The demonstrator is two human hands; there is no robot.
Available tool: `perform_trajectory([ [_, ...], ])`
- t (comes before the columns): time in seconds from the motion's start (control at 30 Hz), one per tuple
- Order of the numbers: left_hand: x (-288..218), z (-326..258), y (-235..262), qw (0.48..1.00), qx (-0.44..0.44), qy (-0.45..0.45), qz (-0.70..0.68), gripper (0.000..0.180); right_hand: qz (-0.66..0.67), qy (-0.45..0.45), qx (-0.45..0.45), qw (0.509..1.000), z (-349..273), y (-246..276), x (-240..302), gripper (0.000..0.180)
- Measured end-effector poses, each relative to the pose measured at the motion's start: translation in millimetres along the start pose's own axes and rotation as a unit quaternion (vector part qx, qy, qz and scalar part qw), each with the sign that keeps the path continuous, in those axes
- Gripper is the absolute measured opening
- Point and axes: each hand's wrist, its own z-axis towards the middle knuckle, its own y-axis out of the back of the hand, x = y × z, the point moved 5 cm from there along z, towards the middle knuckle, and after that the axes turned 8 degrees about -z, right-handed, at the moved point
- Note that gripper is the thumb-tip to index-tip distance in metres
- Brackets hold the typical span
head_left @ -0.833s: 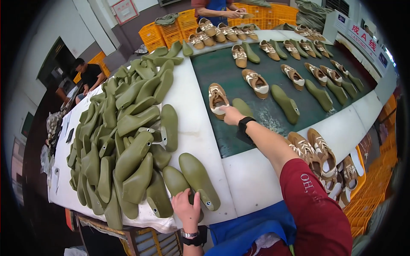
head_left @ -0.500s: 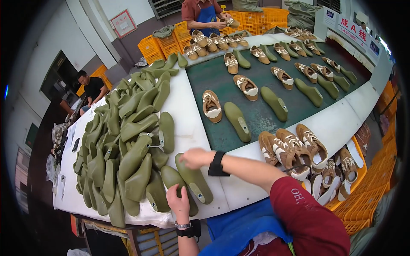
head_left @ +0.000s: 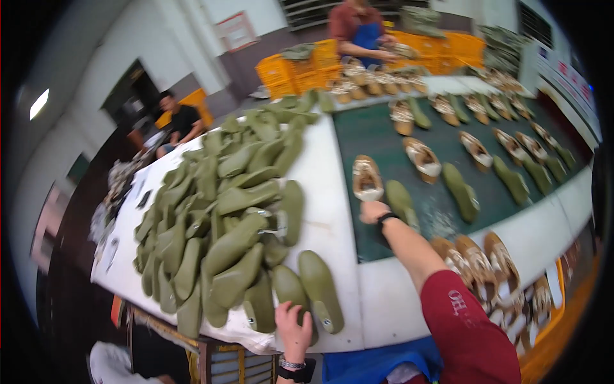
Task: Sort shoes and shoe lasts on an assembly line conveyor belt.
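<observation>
My right hand [head_left: 374,212] reaches onto the dark green belt, at the white heel of the nearest brown-and-white shoe [head_left: 367,179]. Its fingers are hidden and blurred, so I cannot see whether they grip the shoe. A green shoe last [head_left: 401,203] lies just right of that hand. My left hand [head_left: 294,328], fingers apart, rests at the lower end of another green last [head_left: 289,285] at the table's near edge. Beside it a separate green last [head_left: 321,291] lies sole up on the white tabletop.
A big heap of green lasts [head_left: 211,211] covers the left of the white table [head_left: 332,221]. Rows of shoes and lasts stand on the belt [head_left: 384,141]. More shoes [head_left: 476,262] sit at the near right. A co-worker [head_left: 361,32] stands beyond; another person [head_left: 182,121] sits at left.
My right hand has left the separate last and moved right and away to the nearest shoe on the belt. My left hand stays by the near lasts. The whole view has shifted.
</observation>
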Motion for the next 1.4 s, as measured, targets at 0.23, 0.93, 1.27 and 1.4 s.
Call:
perform_trajectory([
  [0.23, -7, -2, 1, 1.000, -0.005, -0.010, 0.016, 0.027, 0.087, -0.003, -0.128, 0.988, 41, -44, -44, 0.037],
  [0.93, 1, -11, -68, 0.968, 0.023, 0.147, -0.202, 0.055, -0.051, 0.136, -0.074, 0.987, -193, -80, 137, 0.030],
  [1.27, -16, 5, -95, 0.964, 0.034, 0.112, -0.238, 0.044, -0.013, 0.096, -0.185, 0.978, -204, -65, 113, 0.036],
  [1.4, -5, 3, -86, 0.944, 0.026, 0.126, -0.303, 0.043, 0.053, 0.143, -0.279, 0.948, -207, -61, 115, 0.026],
])
